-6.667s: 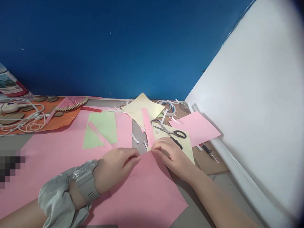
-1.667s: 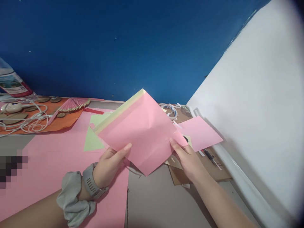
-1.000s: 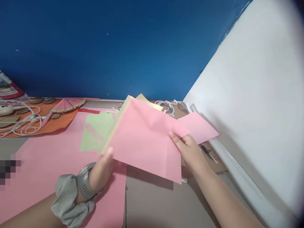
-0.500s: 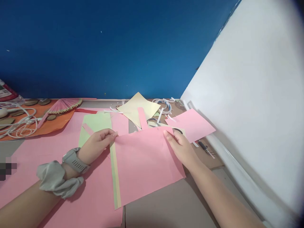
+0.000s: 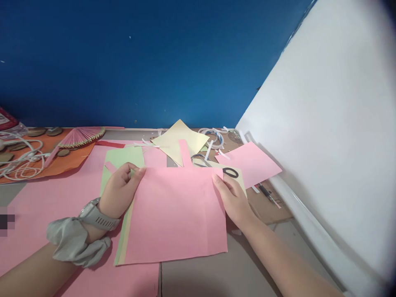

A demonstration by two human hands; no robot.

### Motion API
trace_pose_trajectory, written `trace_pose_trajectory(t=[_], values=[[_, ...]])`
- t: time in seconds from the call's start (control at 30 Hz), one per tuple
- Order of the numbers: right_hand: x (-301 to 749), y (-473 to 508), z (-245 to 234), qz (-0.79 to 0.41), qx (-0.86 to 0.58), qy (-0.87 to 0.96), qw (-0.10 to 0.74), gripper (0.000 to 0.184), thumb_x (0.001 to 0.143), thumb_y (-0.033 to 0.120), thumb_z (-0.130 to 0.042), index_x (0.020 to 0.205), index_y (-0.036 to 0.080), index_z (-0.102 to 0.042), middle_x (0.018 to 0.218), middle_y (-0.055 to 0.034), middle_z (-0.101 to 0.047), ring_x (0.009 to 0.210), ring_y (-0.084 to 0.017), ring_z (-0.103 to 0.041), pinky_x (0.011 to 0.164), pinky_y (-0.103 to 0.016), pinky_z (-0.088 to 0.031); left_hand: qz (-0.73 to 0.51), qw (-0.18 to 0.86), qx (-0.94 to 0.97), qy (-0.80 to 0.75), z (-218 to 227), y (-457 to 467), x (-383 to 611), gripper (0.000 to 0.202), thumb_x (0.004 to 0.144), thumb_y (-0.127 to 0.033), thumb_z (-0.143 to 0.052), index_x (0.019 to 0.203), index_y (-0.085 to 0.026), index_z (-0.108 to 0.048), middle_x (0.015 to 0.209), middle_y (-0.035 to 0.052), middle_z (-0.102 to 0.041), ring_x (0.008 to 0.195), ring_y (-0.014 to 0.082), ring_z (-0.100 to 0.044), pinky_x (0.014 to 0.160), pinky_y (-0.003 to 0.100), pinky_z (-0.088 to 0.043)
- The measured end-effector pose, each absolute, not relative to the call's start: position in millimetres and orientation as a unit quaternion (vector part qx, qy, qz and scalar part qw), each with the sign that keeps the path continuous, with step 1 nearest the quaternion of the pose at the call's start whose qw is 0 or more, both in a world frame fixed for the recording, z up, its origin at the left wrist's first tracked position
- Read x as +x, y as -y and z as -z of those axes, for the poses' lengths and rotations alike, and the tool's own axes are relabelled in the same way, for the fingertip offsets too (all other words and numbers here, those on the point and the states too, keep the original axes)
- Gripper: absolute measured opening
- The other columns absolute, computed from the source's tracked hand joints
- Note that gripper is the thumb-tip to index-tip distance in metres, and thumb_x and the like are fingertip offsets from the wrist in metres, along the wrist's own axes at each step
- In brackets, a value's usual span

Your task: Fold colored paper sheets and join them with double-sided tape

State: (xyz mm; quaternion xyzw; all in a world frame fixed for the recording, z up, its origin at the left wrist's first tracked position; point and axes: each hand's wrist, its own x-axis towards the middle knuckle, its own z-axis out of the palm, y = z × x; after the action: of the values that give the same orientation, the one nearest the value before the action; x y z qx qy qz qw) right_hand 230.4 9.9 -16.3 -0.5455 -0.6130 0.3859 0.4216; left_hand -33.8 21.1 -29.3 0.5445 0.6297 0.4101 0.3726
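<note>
Between both hands hangs a pink sheet of paper point(image 5: 176, 214), with a pale green and a cream strip along its left edge. My left hand point(image 5: 122, 187), wearing a grey watch point(image 5: 97, 214) and a grey scrunchie point(image 5: 74, 243), pinches the sheet's upper left corner. At the upper right corner my right hand point(image 5: 230, 196) grips it between thumb and fingers. Behind its top edge lie scissors point(image 5: 230, 172), partly covered, with one black handle loop showing. A narrow pink strip point(image 5: 185, 153) and a cream square of paper point(image 5: 170, 140) are just beyond.
To the left, a large pink sheet point(image 5: 62, 206) and a light green sheet point(image 5: 123, 154) lie flat. A pink folded fan point(image 5: 82, 138) and white cables point(image 5: 27, 159) rest on orange paper point(image 5: 66, 161). At right are tape rolls point(image 5: 216, 138), a pink square point(image 5: 250, 163) and a pen point(image 5: 266, 192).
The held pink sheet has turned and shifted left, its top edge now nearly level. My left hand has moved slightly left with it. More of the scissors' handle shows.
</note>
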Motion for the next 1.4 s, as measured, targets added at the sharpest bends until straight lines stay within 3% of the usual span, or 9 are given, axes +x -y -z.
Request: trace_pose_trajectory(t=[0.17,0.37,0.5,0.67,0.87,1.17,1.4], values=[[224.9,-8.6,14.2,-0.402,-0.542,0.592,0.440,0.032,0.091,0.038,-0.042,0.064,0.020,-0.038,0.064,0.0036,-0.039,0.061,-0.012,-0.036,0.055,-0.023,-0.032,-0.415,0.329,0.558,-0.639,24.2,-19.6,-32.6,0.029,0.083,-0.048,-0.049,0.071,-0.022,-0.044,0.051,-0.0079,-0.036,0.045,0.0095,-0.033,0.042,0.021,-0.026],[228.0,-11.8,16.7,-0.450,-0.530,0.566,0.443,0.030,0.089,0.043,-0.042,0.071,0.020,-0.050,0.071,0.0019,-0.048,0.068,-0.014,-0.045,0.062,-0.024,-0.038,-0.427,0.358,0.547,-0.625,23.5,-19.7,-31.1,0.030,0.084,-0.047,-0.049,0.069,-0.022,-0.041,0.050,-0.0083,-0.036,0.045,0.0087,-0.032,0.042,0.020,-0.026],[233.4,-16.2,22.0,-0.428,-0.540,0.582,0.432,0.030,0.088,0.046,-0.045,0.072,0.021,-0.050,0.069,0.0020,-0.047,0.066,-0.014,-0.045,0.058,-0.024,-0.036,-0.435,0.360,0.556,-0.610,27.1,-21.8,-34.1,0.032,0.082,-0.048,-0.051,0.068,-0.021,-0.040,0.055,-0.0074,-0.036,0.048,0.0091,-0.032,0.043,0.021,-0.027],[236.5,-18.0,26.3,-0.386,-0.541,0.603,0.440,0.029,0.088,0.044,-0.048,0.070,0.021,-0.049,0.069,0.0024,-0.045,0.067,-0.013,-0.043,0.060,-0.024,-0.033,-0.409,0.363,0.593,-0.591,29.5,-25.0,-35.0,0.048,0.080,-0.047,-0.053,0.053,-0.021,-0.024,0.056,-0.0057,-0.030,0.051,0.0102,-0.031,0.048,0.024,-0.029],[231.9,-15.4,26.3,-0.363,-0.537,0.612,0.453,0.032,0.090,0.043,-0.046,0.067,0.021,-0.044,0.068,0.0026,-0.042,0.065,-0.013,-0.041,0.058,-0.024,-0.032,-0.391,0.347,0.596,-0.609,26.9,-25.0,-31.6,0.042,0.083,-0.047,-0.048,0.053,-0.020,-0.037,0.070,-0.0015,-0.051,0.062,0.0128,-0.046,0.058,0.025,-0.039],[225.2,-11.7,22.3,-0.357,-0.537,0.606,0.466,0.030,0.091,0.042,-0.043,0.069,0.021,-0.042,0.072,0.0019,-0.046,0.065,-0.013,-0.044,0.057,-0.024,-0.034,-0.397,0.330,0.587,-0.623,23.8,-22.0,-31.6,0.040,0.084,-0.051,-0.046,0.058,-0.020,-0.047,0.070,-0.0015,-0.052,0.063,0.0130,-0.049,0.058,0.024,-0.042],[222.0,-10.5,19.5,-0.319,-0.552,0.606,0.476,0.033,0.091,0.042,-0.042,0.066,0.021,-0.041,0.064,0.0042,-0.037,0.058,-0.011,-0.034,0.051,-0.024,-0.029,-0.392,0.336,0.579,-0.631,26.6,-21.2,-33.2,0.038,0.083,-0.053,-0.046,0.062,-0.021,-0.048,0.067,-0.0020,-0.053,0.062,0.0140,-0.050,0.056,0.024,-0.043]])
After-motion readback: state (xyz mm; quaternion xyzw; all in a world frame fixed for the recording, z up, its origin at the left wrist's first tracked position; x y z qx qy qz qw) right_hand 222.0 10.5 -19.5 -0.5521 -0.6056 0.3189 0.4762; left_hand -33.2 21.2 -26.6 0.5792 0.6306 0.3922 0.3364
